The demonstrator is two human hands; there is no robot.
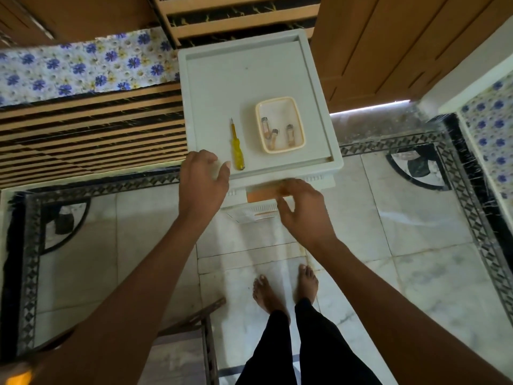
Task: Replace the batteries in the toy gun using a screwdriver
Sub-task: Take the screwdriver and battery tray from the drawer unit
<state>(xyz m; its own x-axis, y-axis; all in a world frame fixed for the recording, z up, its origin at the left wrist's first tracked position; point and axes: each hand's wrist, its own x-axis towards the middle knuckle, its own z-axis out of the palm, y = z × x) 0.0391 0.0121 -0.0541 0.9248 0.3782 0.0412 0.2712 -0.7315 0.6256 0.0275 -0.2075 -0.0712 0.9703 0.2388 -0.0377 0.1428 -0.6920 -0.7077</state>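
A yellow-handled screwdriver [236, 147] lies on the white plastic cabinet top [222, 87], near its front edge. To its right stands a cream tray [297, 112] holding three small batteries [290, 133]. My left hand [202, 179] rests on the top's front left corner, thumb beside the screwdriver handle. My right hand [302, 209] grips the front of the white drawer [256, 213] just under the top, fingers over its edge and thumb below. The drawer stands slightly out. Something orange [259, 195] shows inside it; I cannot tell what it is.
The cabinet stands on a marble floor [402, 223] with black patterned borders. A slatted wooden frame [91, 134] with a flowered mattress [83, 65] is on the left, wooden doors [388, 45] at back right. My bare feet [286, 290] stand just before the drawer. A dark stool [191, 329] sits at lower left.
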